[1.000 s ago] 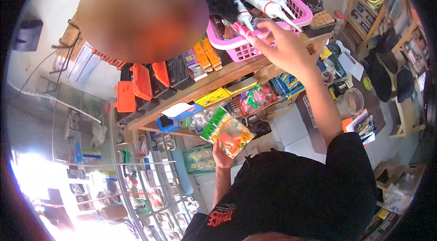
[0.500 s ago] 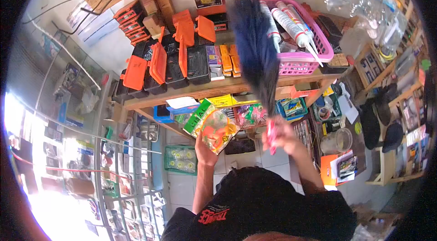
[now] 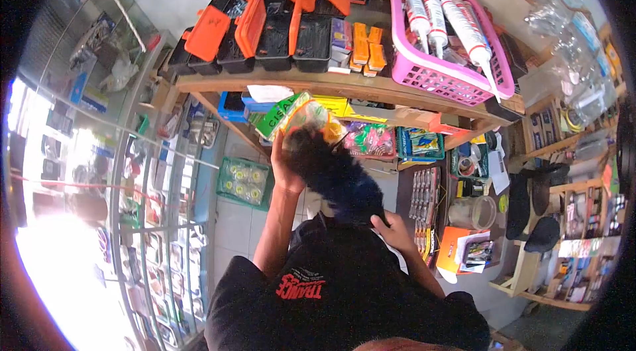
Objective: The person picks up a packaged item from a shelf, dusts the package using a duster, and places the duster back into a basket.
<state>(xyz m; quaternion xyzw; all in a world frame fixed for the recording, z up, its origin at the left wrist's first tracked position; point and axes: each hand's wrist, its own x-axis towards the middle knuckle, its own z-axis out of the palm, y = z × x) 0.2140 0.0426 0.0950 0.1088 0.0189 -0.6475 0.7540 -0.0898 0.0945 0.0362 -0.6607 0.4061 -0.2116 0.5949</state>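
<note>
A green and clear plastic packet with orange contents is held by my left hand near the lower shelf. My right hand is closed around the lower end of a dark feather duster. The duster's bristles lie over the lower part of the packet and hide much of it. The duster's pink handle is hidden at this moment. Above and to the right, a pink basket holds several white sealant tubes.
Black bins with orange lids stand on the wooden shelf beside small orange boxes. A green crate is on the floor at left. Glass shelving runs along the left; a round plastic tub is at right.
The duster came out from beside the pink basket in my right hand, swung down and left, and now lies across the packet. My left hand has moved up with the packet.
</note>
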